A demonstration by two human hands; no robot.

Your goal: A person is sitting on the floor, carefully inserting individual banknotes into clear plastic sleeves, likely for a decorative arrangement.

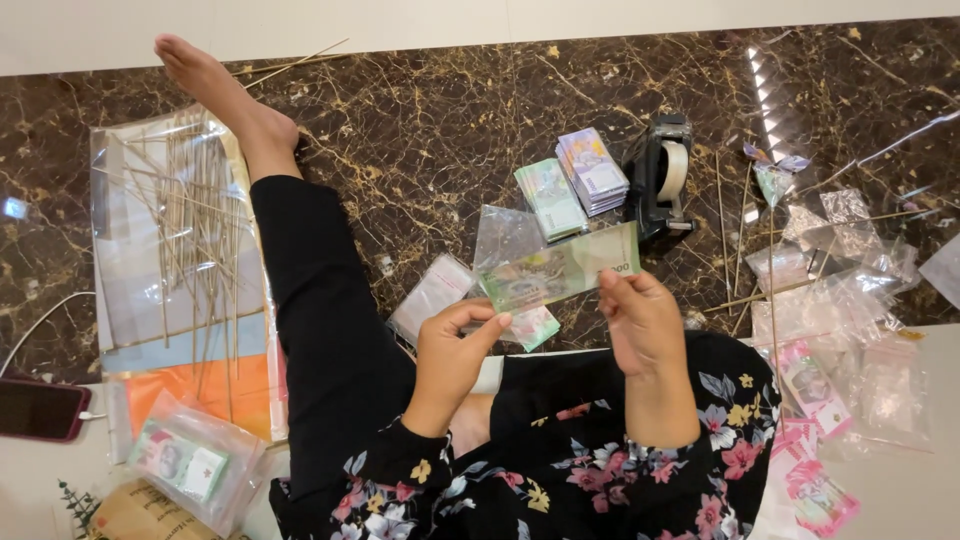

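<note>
My left hand (453,352) and my right hand (640,318) hold a green banknote (560,268) stretched between them, the left at its lower left corner, the right at its right end. A clear plastic sleeve (507,237) lies right behind the note. Beyond it sit two stacks of banknotes, one green (550,197) and one purple (592,170), on the dark marble floor (440,120). My leg in black trousers (320,320) stretches out to the left.
A black tape dispenser (662,180) stands right of the stacks. Thin wooden sticks (195,220) lie on plastic and paper sheets at left, more sticks and several clear sleeves (840,280) at right. A bagged bundle of notes (185,462) and a phone (40,408) are lower left.
</note>
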